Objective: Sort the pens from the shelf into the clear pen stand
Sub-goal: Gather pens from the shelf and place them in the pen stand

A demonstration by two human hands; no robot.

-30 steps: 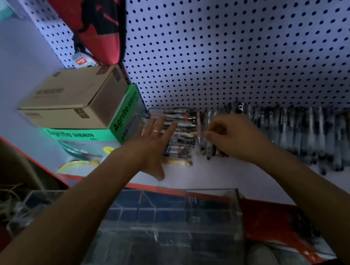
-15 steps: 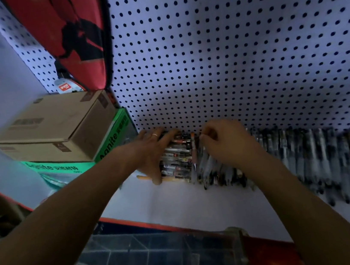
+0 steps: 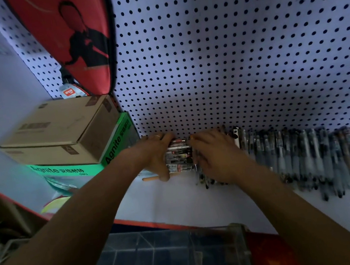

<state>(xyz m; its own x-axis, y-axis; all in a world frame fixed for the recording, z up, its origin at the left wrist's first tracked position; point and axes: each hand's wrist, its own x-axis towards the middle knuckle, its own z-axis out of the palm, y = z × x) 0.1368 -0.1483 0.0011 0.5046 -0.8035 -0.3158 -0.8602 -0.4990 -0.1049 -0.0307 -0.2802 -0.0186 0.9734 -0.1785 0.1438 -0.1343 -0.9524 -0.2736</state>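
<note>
Two hands are on the job at the far edge of the white shelf, right against the pegboard. The left hand has its fingers laid out fairly straight over the left end of a small stack of pens, thumb reaching down its near side, a ring on one finger; the right hand is curled in against the stack's right end, though whether it is actually pinching a pen I cannot tell, the fingertips are hidden. Between them the stack lies crosswise, and a long row of pens runs off to the right along the board, tips pointing near. These look light, stiff and smooth-barrelled, so my read is they'll roll and slip out of a loose bundle; squeezing from both ends as a bunch, or closing round the middle of the barrels, seems the safer hold. One orange pencil lies loose just near the left thumb and could be knocked. Room is tight on the left: a green box with a cardboard box on top stands just beside the left hand. The near side is open shelf, then the red shelf edge, and the clear pen stand waits below it, compartments facing up, so the lift comes back toward the near side and over that lip.
</note>
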